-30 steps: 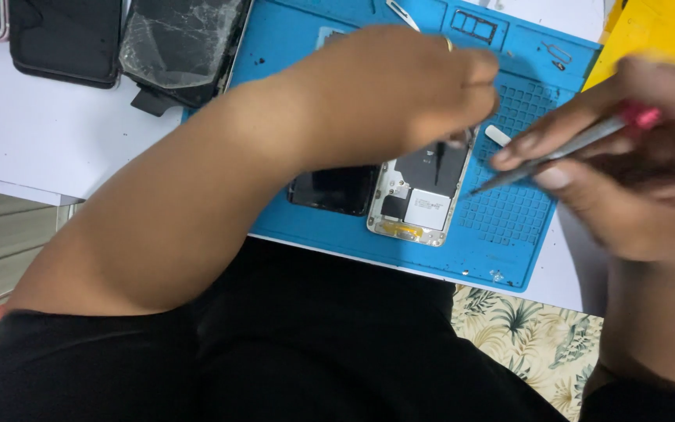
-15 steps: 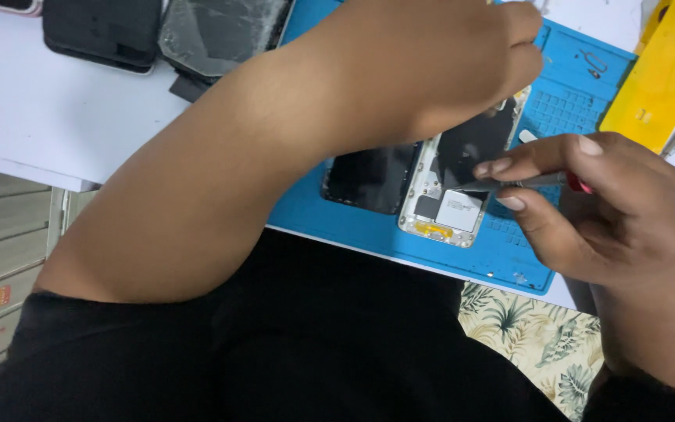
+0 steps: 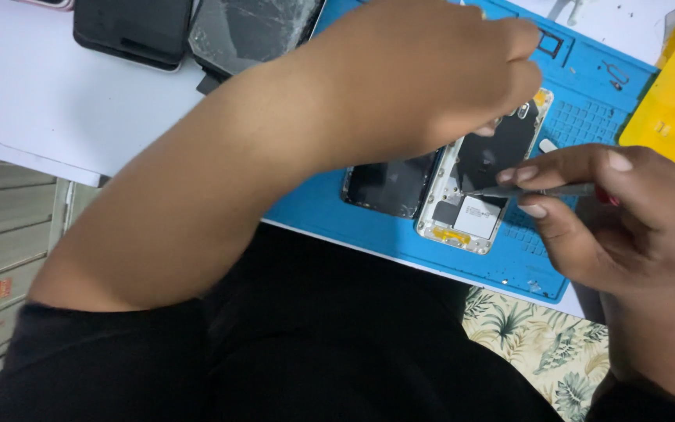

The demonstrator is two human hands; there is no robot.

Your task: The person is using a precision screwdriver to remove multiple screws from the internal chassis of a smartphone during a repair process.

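Note:
An opened phone (image 3: 474,184) with its inner parts bared lies on a blue work mat (image 3: 580,117). A dark panel (image 3: 392,187) lies against its left side. My left hand (image 3: 439,70) is curled over the phone's upper end, fingers pressed on it. My right hand (image 3: 603,215) pinches a thin grey tool with a red end (image 3: 544,190). The tool's tip rests on the phone's middle, near a white square part.
A cracked dark phone (image 3: 248,27) and a black case (image 3: 130,31) lie on the white table (image 3: 33,101) at the upper left. A yellow object (image 3: 669,86) sits at the right edge of the mat. Leaf-patterned cloth (image 3: 544,344) shows below the table.
My right hand has moved left and brought the tool's tip onto the phone's insides. The view has shifted, so the phone sits further right in frame. My left hand stays on the phone.

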